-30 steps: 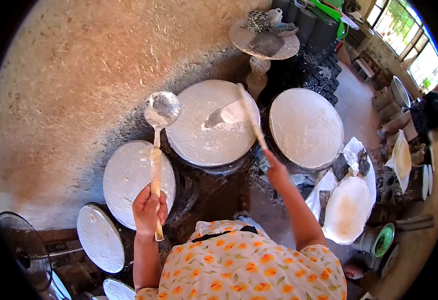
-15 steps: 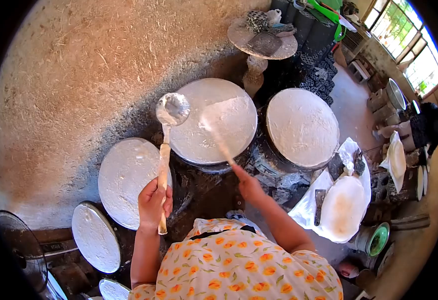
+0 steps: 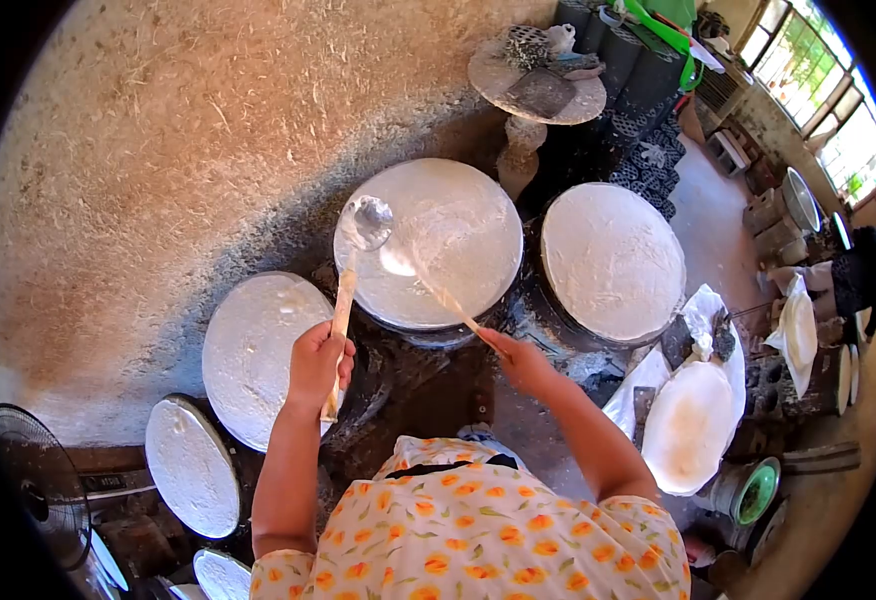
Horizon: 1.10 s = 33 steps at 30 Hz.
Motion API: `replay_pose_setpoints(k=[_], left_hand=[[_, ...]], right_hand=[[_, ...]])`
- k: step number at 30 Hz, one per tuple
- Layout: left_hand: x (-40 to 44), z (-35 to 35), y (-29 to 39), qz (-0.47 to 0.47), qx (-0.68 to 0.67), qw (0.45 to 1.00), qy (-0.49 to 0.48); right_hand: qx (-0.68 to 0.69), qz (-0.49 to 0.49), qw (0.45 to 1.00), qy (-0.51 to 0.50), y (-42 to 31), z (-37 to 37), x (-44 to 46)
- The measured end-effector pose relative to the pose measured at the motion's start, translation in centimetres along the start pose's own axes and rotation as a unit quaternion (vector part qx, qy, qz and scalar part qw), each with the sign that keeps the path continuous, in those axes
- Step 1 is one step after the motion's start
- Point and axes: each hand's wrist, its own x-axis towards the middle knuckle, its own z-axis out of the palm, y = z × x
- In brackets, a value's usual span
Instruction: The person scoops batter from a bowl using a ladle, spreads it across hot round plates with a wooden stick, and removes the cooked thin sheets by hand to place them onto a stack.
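Note:
My left hand [image 3: 318, 368] is closed round the wooden handle of a metal ladle [image 3: 371, 222], whose bowl is raised over the left part of the large middle round griddle [image 3: 458, 210]. A thin wooden-handled spreader [image 3: 448, 300] is gripped in my right hand [image 3: 518, 358] at the griddle's front edge. Its head is blurred and lies near the ladle, on the white batter. White batter covers the griddle's whole top. Similar white-coated griddles stand to the right [image 3: 613, 262] and to the left [image 3: 263, 360].
A fan [image 3: 40, 485] stands at the lower left. A round pedestal stand [image 3: 498, 85] holds small items near the wall. On the right are a pale oval sheet [image 3: 688, 425], a green-lined bucket [image 3: 758, 492] and a person in dark clothing [image 3: 855, 272].
The ladle has moved right, over the middle griddle. The spreader swept from the griddle's right side to the left, and my right hand moved left, then slightly right.

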Motion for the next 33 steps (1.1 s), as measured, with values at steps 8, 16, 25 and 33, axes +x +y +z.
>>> replay_pose_setpoints(k=[8,16,25,33], left_hand=[[0.0,1.5,-1.4,-0.091,0.019,0.995,0.039],[-6.5,-0.9,-0.4,-0.115,-0.327,0.937,-0.029],[-10.5,-3.8,-0.9,-0.131,-0.558,0.797,-0.187],[-12.4,-7.2,-1.6,-0.077,-0.452,0.876,-0.151]], right_hand=[[0.076,-0.038,0.983,0.164,6.5,4.2,-0.1],[0.167,0.064,0.984,-0.005,-2.0,5.0,-3.0],[-0.039,-0.094,0.973,0.208,-4.5,3.3,0.4],[-0.060,-0.022,0.992,0.112,-0.2,10.5,-5.9]])
